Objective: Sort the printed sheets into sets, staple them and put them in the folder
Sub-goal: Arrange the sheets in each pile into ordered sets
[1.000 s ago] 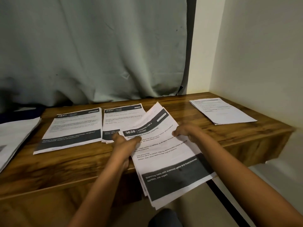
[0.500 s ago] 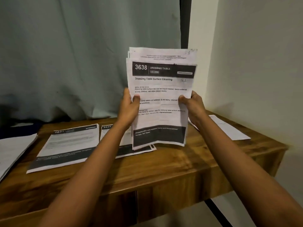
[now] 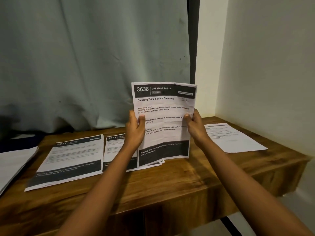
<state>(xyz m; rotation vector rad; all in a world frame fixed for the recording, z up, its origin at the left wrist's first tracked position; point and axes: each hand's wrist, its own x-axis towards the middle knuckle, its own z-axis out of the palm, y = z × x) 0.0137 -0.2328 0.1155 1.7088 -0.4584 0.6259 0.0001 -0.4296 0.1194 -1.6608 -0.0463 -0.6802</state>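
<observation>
A stack of printed sheets headed "3638 Dressing Table" (image 3: 163, 106) stands upright with its bottom edge on the wooden table (image 3: 170, 181). My left hand (image 3: 135, 129) grips the stack's left edge, thumb on the front page. My right hand (image 3: 196, 126) grips its right edge the same way. Flat on the table lie three more sets: one headed "2641" (image 3: 71, 160) at the left, one headed "2437" (image 3: 115, 149) partly behind my left arm and the held stack, and a white set (image 3: 231, 137) at the far right. No stapler or folder shows.
A grey curtain (image 3: 85, 65) hangs behind the table and a pale wall (image 3: 272, 65) closes the right side. More white paper (image 3: 13, 162) lies at the left edge, beyond the table's corner. The table's front edge runs just below my forearms.
The 3638 stack was lifted off the table and turned upright, then lowered until its bottom edge met the tabletop. The sheets now sit more evenly squared than half a second ago.
</observation>
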